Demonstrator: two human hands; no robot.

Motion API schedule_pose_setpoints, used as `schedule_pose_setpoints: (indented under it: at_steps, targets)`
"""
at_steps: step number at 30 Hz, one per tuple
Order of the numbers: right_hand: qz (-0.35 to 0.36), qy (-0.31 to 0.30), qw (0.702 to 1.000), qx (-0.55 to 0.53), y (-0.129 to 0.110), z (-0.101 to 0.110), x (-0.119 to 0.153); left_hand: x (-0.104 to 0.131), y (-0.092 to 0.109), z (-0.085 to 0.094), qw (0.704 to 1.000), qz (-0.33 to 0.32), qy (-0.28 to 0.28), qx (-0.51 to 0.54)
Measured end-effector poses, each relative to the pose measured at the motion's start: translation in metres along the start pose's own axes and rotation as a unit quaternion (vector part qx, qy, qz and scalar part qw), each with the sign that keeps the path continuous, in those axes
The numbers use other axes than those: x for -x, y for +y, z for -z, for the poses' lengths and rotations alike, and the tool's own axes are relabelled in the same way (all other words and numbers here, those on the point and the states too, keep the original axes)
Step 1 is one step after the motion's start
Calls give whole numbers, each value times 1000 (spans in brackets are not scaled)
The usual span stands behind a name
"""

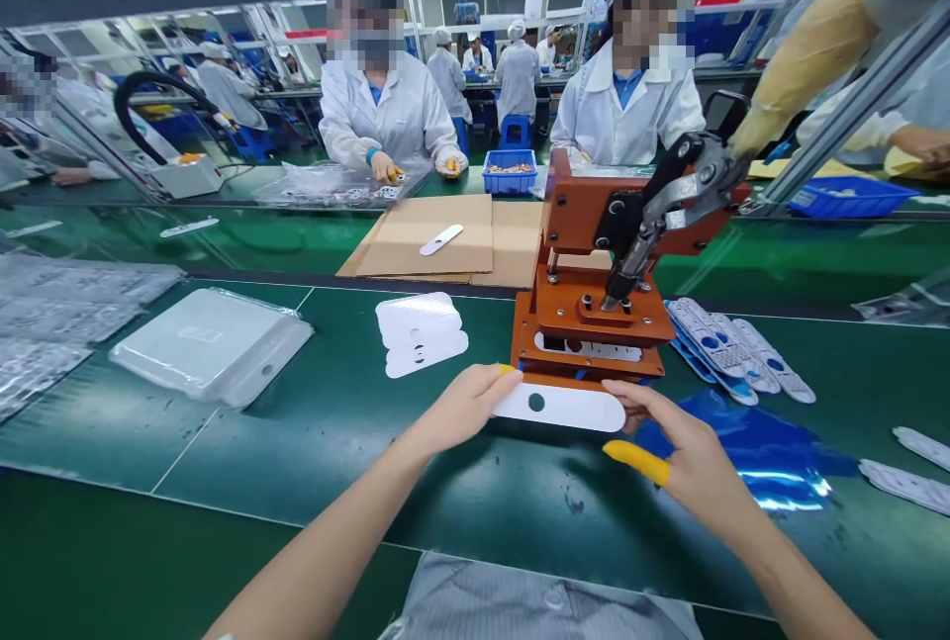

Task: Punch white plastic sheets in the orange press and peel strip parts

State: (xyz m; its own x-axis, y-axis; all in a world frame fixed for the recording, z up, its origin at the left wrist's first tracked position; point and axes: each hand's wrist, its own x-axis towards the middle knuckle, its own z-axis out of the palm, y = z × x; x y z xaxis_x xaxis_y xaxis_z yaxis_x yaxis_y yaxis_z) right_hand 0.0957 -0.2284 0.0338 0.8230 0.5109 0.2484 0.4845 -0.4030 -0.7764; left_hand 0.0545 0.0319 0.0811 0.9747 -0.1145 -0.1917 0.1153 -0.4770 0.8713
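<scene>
A white oblong sheet with a round hole [579, 410] lies level in front of the orange-brown press [605, 304]. Its left end is pinched between thumb and fingers of my left hand [471, 403]. At the right end, the fingers of my right hand [690, 452] touch the sheet's edge, while the thumb, in a yellow finger cot, stands well apart from it. Inside the press lies a pale perforated panel [590, 348], partly hidden under the upper plate. A small stack of similar white sheets [420, 328] rests left of the press.
Right of the press lie several keypad-holed panels [731, 348] and crumpled blue film [749, 447]. A plastic-wrapped pack [212, 343] sits at left. Beyond are cardboard [445, 254], a blue bin [510, 172] and two co-workers in white coats. The press lever [808, 46] rises at upper right.
</scene>
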Motion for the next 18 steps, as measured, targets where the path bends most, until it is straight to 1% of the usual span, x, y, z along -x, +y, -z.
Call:
schedule_pose_setpoints:
  at_steps: [4,8,9,10,12,13,14,15,16,18]
  targets:
    - [-7,31,999,17,4,5,1,-17,7,-15,999,-24,-29,33]
    - [35,56,996,65,19,14,0,-26,3,-22,997,-36,-30,53]
    - [52,58,994,74,25,17,-2,-28,1,-22,997,-38,-18,58]
    - [70,62,992,82,32,19,-5,-30,-1,-22,997,-38,8,61]
    - [92,82,988,92,47,25,-13,-34,-5,-20,992,-41,105,51]
    - [93,99,986,96,55,27,-19,-36,-7,-18,985,-50,158,37]
    - [88,118,984,98,62,29,-25,-38,-9,-17,977,-65,200,17]
    - [81,130,984,96,67,31,-31,-40,-11,-16,971,-86,222,-6]
    - [74,131,984,91,71,31,-38,-42,-13,-16,967,-110,227,-28]
    - [75,107,988,79,74,31,-49,-45,-17,-18,965,-153,207,-57]
